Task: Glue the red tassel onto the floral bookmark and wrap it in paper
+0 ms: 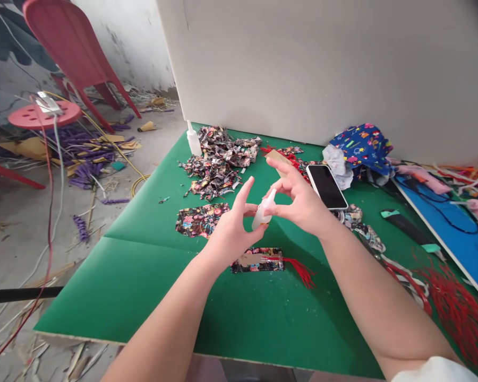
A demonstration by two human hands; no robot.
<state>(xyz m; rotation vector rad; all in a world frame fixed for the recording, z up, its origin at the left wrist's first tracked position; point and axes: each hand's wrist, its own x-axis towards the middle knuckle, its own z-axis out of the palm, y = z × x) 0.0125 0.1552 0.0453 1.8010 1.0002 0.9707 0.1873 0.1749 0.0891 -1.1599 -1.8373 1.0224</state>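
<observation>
Bottle is leaning nozzle-up above the green surface, far of the tasselled strip, the grip of the left hand clamping its lower body, the right hand pinching its shoulder, both apparently steadying it.

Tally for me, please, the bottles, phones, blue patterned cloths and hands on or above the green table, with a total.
Bottles: 2, the held bottle and the standing bottle
Phones: 1, the white-edged phone
Blue patterned cloths: 1, the bunched cloth
Hands: 2, the left hand and the right hand
Total: 6
</observation>
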